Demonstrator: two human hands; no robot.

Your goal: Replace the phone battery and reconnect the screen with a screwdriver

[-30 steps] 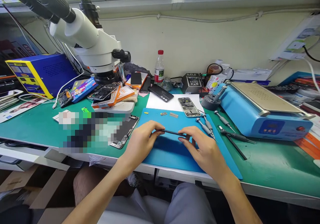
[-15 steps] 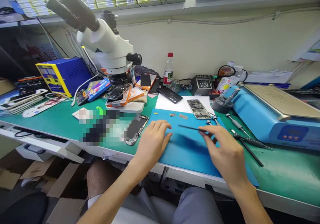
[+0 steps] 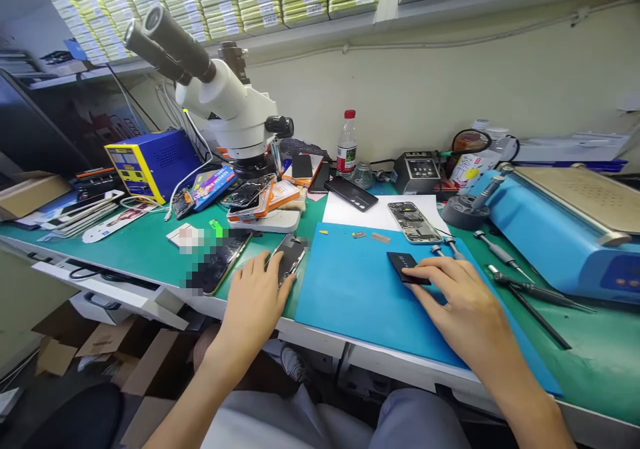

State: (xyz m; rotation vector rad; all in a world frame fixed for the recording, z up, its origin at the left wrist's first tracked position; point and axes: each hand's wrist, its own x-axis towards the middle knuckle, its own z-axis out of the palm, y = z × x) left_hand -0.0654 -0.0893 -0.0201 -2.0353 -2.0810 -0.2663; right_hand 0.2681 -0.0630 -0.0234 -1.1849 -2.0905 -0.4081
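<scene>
My right hand (image 3: 463,302) rests on the blue mat (image 3: 350,289) with its fingertips on the near edge of a thin flat black piece (image 3: 401,262), which lies flat on the mat. My left hand (image 3: 256,294) lies at the mat's left edge, fingers spread. Its fingertips touch a phone screen assembly (image 3: 289,254) lying on the green bench. An opened phone body (image 3: 414,222) lies on white paper just behind the black piece. Small metal parts (image 3: 380,237) sit on the mat's far edge.
Screwdrivers (image 3: 500,252) and tweezers (image 3: 540,295) lie right of the mat, before a blue heating machine (image 3: 565,235). A white microscope (image 3: 230,102) stands at the back left over a pile of phone parts. Another phone (image 3: 220,262) lies left of my left hand. A bottle (image 3: 347,143) stands by the wall.
Both hands held the black piece edge-on; my left hand let go and moved left to the screen assembly. My right hand carried the piece right and laid it flat on the mat.
</scene>
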